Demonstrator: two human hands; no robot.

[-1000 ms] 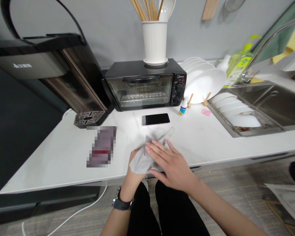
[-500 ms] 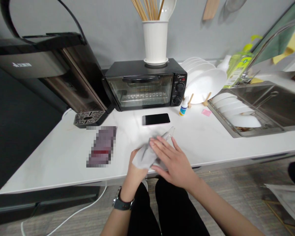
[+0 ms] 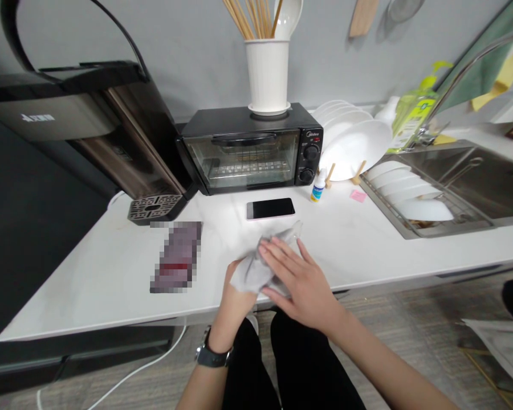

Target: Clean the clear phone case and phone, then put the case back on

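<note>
A crumpled light grey cloth is bunched between my hands near the counter's front edge. My left hand lies under it, with only the wrist and the hand's outer side showing; its fingers are hidden. From above, my right hand presses the cloth, fingers laid along it and thumb lower down. A clear, see-through piece pokes out past the right fingertips; most of it is covered, so its kind does not show. Just behind the hands lies a phone, dark screen up. To its right stands a small white spray bottle.
A toaster oven at the back carries a white pot of chopsticks. The drinks machine and a blurred-out flat thing are at left. At right are racked plates, a pink note and the sink.
The cloth reaches a little further over the clear piece, less of which shows. Both hands keep nearly the same place. My view has shifted slightly.
</note>
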